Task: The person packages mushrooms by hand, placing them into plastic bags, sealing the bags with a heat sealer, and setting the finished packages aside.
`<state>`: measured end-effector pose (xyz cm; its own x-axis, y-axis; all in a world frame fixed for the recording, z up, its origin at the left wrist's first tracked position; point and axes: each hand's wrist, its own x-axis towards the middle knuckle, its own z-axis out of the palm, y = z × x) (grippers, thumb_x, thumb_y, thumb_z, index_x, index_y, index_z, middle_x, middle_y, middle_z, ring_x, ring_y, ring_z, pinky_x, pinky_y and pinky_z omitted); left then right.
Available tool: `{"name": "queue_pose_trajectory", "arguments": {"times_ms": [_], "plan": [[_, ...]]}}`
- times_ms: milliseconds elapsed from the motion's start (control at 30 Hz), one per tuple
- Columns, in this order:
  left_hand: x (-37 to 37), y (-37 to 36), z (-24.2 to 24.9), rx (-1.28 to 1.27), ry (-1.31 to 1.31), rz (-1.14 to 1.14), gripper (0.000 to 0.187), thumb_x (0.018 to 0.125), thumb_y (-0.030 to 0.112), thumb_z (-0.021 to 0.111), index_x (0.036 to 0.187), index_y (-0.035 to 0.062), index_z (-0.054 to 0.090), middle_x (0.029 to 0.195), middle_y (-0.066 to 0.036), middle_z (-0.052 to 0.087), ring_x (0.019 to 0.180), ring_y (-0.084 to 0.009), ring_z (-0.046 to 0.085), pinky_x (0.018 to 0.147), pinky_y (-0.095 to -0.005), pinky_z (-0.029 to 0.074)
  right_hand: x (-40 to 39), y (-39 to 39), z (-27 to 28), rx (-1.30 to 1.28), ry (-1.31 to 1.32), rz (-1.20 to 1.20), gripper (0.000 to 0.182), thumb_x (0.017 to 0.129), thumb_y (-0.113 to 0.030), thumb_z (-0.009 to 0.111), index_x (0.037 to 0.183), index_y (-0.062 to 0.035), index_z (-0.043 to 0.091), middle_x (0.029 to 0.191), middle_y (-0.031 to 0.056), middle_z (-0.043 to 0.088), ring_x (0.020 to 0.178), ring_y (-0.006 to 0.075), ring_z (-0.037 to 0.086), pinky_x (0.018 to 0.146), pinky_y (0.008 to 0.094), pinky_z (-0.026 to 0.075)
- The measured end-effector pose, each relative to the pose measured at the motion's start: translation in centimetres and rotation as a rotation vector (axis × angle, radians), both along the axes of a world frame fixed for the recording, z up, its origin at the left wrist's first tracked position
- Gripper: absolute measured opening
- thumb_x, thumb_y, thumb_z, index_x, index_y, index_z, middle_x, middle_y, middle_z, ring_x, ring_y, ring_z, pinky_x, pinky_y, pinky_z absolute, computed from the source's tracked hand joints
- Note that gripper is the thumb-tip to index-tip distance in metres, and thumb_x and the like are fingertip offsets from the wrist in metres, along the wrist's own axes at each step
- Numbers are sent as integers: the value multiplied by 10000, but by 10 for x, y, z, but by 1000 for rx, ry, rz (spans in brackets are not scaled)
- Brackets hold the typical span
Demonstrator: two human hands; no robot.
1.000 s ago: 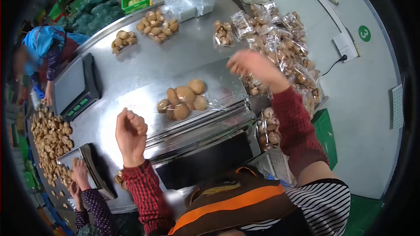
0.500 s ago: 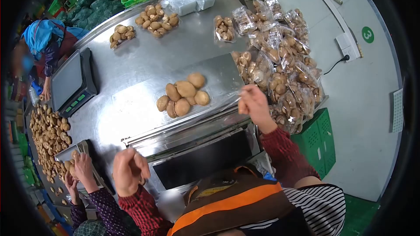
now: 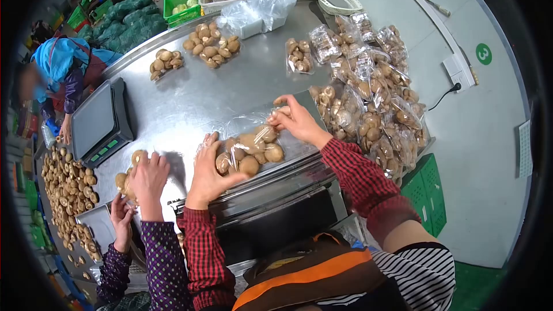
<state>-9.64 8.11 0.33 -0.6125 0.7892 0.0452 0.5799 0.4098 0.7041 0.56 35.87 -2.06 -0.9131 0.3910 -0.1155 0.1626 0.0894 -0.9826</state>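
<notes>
A group of brown mushrooms [image 3: 249,165] lies on the steel table near its front edge, with clear plastic film [image 3: 245,124] draped over it. My left hand [image 3: 208,175] rests against the left side of this group, its thumb stretched wide from the fingers, beside the film. At the group's upper right, my right hand [image 3: 296,121] has its fingertips drawn together on the film. Some of the film's edges are too transparent to trace.
Bagged mushrooms [image 3: 368,124] are heaped at the right. A co-worker's hands [image 3: 148,178] hold loose mushrooms close to my left hand. A black scale [image 3: 101,124] stands at the left. Two mushroom groups [image 3: 210,46] lie farther back. Another person [image 3: 63,63] leans at the far left.
Both my hands have moved in to the mushroom group, and clear film now covers it. The co-worker's hands have moved right and up with mushrooms, nearer my left hand. The view has shifted slightly.
</notes>
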Motion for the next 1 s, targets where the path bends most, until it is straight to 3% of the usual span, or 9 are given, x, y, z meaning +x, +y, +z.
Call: {"name": "queue_pose_trajectory", "arguments": {"times_ms": [33,233,367,467,567,633,667,800,1000], "plan": [[8,1,3,80,77,3,1026,477,476,912,1273,-24,501,1407,-232,442,1344,-382,385,1116,-470,301,6,-3,1,70,6,30,275,1007,-213,502,1137,28,474,887,115,679,743,152,667,635,273,542],[26,9,40,-41,29,51,1011,446,368,943,1298,35,514,1092,-167,574,1029,-359,578,870,-418,488,-8,19,34,-60,-453,332,544,943,-512,558,943,29,618,753,61,597,591,136,566,500,302,457],[33,1,21,29,14,76,1034,472,352,949,1328,-2,488,1073,-170,617,985,-314,625,840,-388,512,-5,30,49,277,-707,490,582,904,-555,592,910,20,681,782,90,596,704,190,569,641,322,473],[32,-16,4,230,-470,203,923,599,312,925,1301,-92,482,1168,-189,638,1059,-181,611,899,-329,494,21,40,37,370,-496,530,513,880,-504,654,934,3,701,910,95,595,864,193,547,761,319,454],[21,-41,-9,98,-729,213,405,871,257,711,1130,-48,650,1081,-113,671,952,-149,612,851,-281,481,41,39,30,324,-351,576,390,890,-385,678,967,-3,703,1141,102,574,1099,195,529,895,320,437],[24,-47,-9,204,-484,149,293,930,181,626,1104,-53,654,1057,-110,665,932,-169,618,858,-279,468,51,27,4,317,-118,348,329,941,-315,623,1031,-3,673,1054,109,598,1023,218,576,906,321,458],[25,-50,-16,242,-419,132,280,935,173,618,1098,-52,656,1011,-113,672,889,-170,620,826,-285,475,55,10,8,-93,-174,211,274,999,-261,530,1047,4,582,977,82,588,897,179,618,774,294,534],[39,-41,-14,115,-317,302,235,957,150,585,1044,-56,657,813,-121,668,729,-160,601,699,-300,482,68,-36,21,-2,-171,-23,253,1032,-260,436,1057,-11,471,929,91,566,702,153,627,530,302,569],[107,-65,28,152,-353,400,267,989,169,548,846,-38,638,561,-46,555,484,-83,484,463,-267,382,158,-84,67,-327,-225,-139,270,1036,-282,423,1084,-18,458,980,107,565,721,181,644,572,315,583]]}}
